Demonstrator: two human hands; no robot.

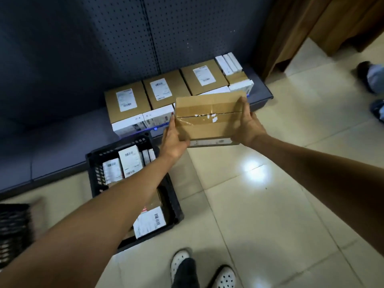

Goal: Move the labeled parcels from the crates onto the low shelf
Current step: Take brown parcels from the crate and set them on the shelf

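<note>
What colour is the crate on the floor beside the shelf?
Black, with slotted sides; the crate shows best in the head view, parcels inside it.

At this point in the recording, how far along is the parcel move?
Done: three labelled brown parcels and several white boxes already sit on the low shelf. In hand: the left hand and right hand grip a taped carton in front of the shelf, not yet set down. Left: the black crate holds several labelled parcels; a second crate at the left edge is too blurred to judge.
</note>
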